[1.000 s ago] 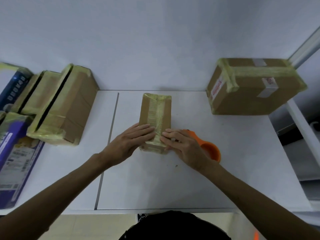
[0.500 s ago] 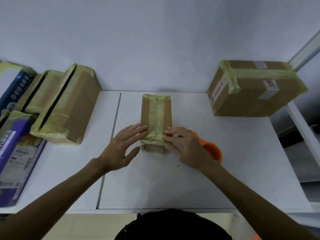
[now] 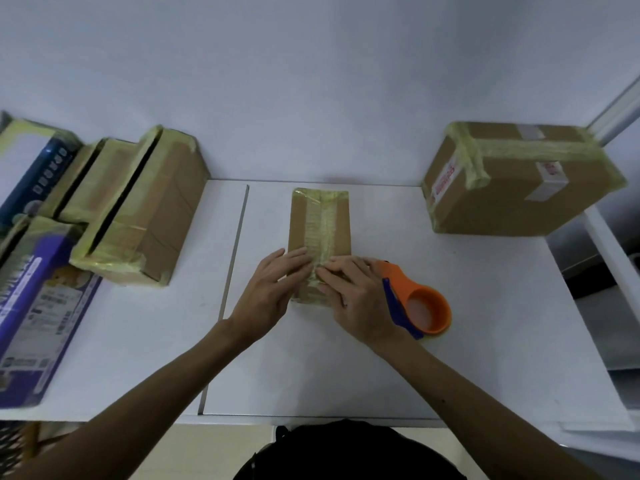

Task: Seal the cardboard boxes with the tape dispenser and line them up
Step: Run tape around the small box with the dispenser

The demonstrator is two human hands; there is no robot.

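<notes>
A small narrow cardboard box (image 3: pixel 320 223) lies in the middle of the white table (image 3: pixel 346 368), a strip of yellowish tape running along its top. My left hand (image 3: pixel 273 292) lies flat on the box's near left part, fingers together. My right hand (image 3: pixel 360 299) presses flat on the near right part and the tape end. The orange tape dispenser (image 3: pixel 424 308), with a blue blade part, rests on the table just right of my right hand; neither hand holds it.
Taped cardboard boxes (image 3: pixel 138 209) stand in a row at the left, beside blue and purple printed cartons (image 3: pixel 31 306). A larger taped box (image 3: pixel 516 178) sits at the back right. A seam (image 3: pixel 228 289) runs down the table left of the hands. The wall is close behind.
My left hand slid off the box to the table's left, then came back onto the box top. My right hand stayed pressed on the tape end.
</notes>
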